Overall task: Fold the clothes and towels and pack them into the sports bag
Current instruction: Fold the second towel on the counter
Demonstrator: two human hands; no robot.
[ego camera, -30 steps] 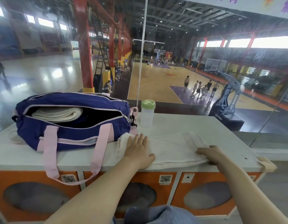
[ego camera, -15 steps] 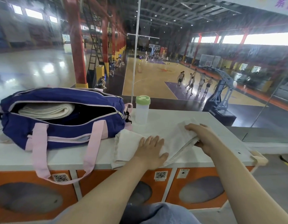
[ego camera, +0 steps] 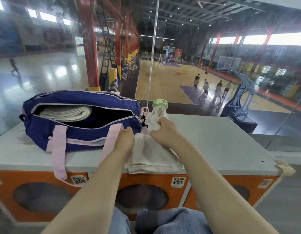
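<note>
- The white towel (ego camera: 153, 154) lies folded on the worktop (ego camera: 222, 141), right at the front edge, just beside the right end of the sports bag (ego camera: 82, 122).
- The right hand (ego camera: 165, 132) has its grip clamped on a bunched bit of the towel's far end, lifted up off the rest of the cloth, right in front of the bottle.
- The left hand (ego camera: 125, 141) sits at the towel's left edge, next to the bag's pink handle (ego camera: 58, 149). Its fingers are bent down out of sight, so I can't tell if that grip is closed on the cloth or just pressing it.
- The bag is navy with pink trim, zipper wide open, sitting on the left part of the worktop. One pink strap hangs over the front edge.
- Inside the bag, on the left side, there's a folded cream towel (ego camera: 65, 113) already packed.
- A clear bottle with a green lid (ego camera: 159, 103) stands just behind the right hand, close to the bag's right end.
- Under the worktop there are orange cabinet fronts (ego camera: 186, 191) with QR stickers, and behind the glass a basketball court with players.
</note>
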